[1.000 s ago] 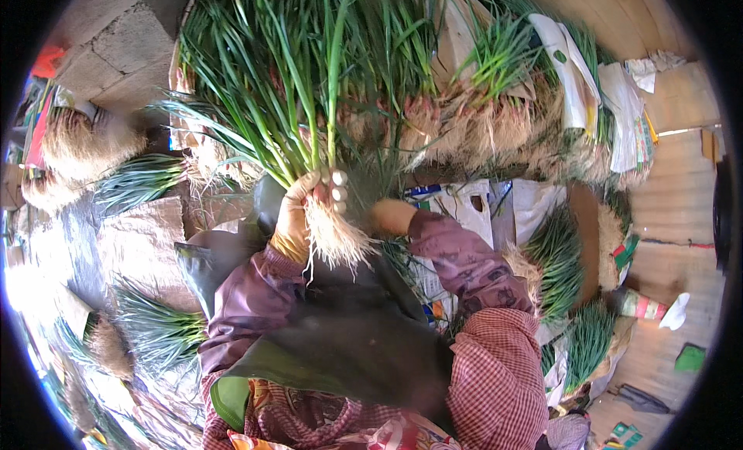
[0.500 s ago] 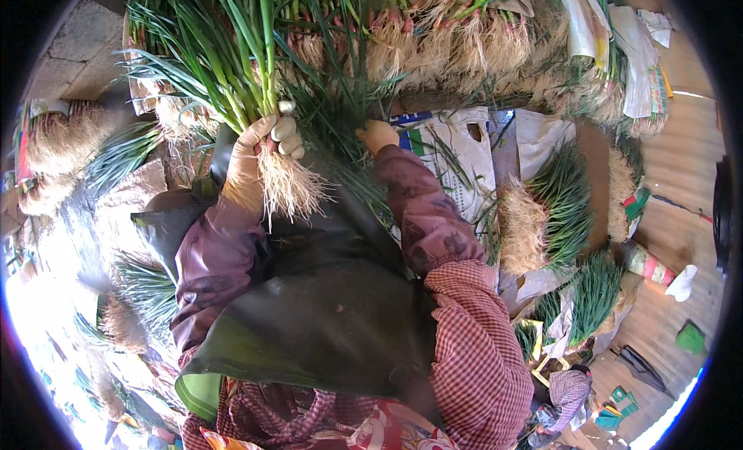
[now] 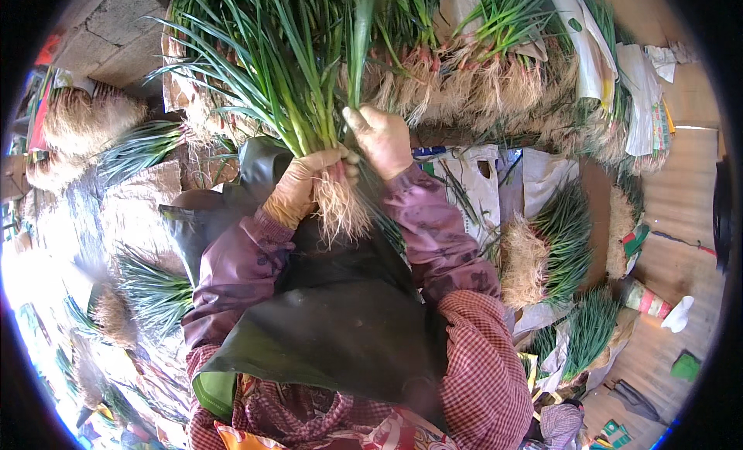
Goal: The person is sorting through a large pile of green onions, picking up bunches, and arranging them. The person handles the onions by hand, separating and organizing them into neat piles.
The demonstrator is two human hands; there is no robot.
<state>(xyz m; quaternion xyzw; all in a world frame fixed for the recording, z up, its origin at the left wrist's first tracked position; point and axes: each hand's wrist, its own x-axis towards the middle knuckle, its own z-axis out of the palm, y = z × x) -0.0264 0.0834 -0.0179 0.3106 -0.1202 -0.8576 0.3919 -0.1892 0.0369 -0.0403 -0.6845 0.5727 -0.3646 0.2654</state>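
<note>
- A long row of root-on spring onions point(image 3: 495, 78) fills the far side, leaves pointing away, shaggy tan roots turned toward the person; pale sheets lie over its right end
- A dark apron point(image 3: 333, 326) with a green underside covers the person's lap; red-checked cloth shows at the upper arms, purple sleeves below
- The held bunch of spring onions point(image 3: 306, 113) is raised above the apron's far edge, in front of the row; its leaves fan up and to the left, its roots hang down
- A thick bundle point(image 3: 565, 237) lies to the right, roots toward the person's arm; another bundle point(image 3: 155, 291) lies to the left
- A white printed sack point(image 3: 480, 201) lies beyond the right forearm, loose leaves scattered over it
- The left hand point(image 3: 300, 187), gloved pale yellow, is closed round the bunch just above the roots
- The right hand point(image 3: 385, 140), also gloved, is half curled beside the bunch, thumb and fingertips at the lower end of a long leaf point(image 3: 357, 59); whether it pinches that leaf, I cannot tell
</note>
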